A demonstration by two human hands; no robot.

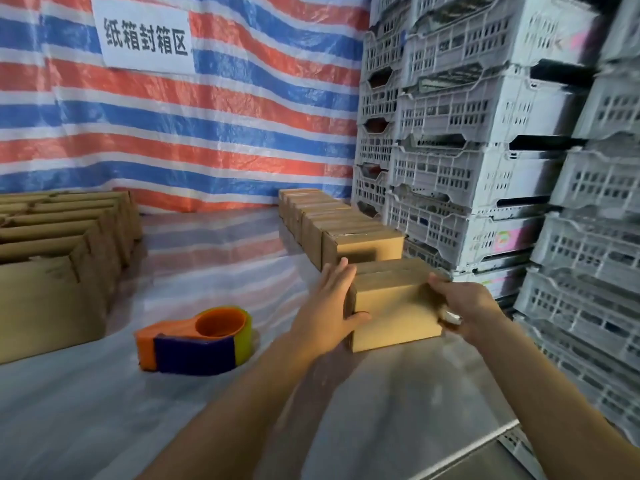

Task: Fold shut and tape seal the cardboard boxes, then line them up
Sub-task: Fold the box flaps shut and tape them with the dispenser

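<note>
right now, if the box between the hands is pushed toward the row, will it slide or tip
Probably slides: the box sits flat and squat on a glossy sheet. Likely stiff: its faces look flat between the left hand and right hand. Perhaps light, being small cardboard.

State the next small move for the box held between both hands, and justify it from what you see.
Probably slide the held box forward until it meets the last box of the row beside the crates. Its top looks closed, the left hand and right hand bracket its sides, it seems short of that row, and the tape dispenser lies untouched to the left.
</note>
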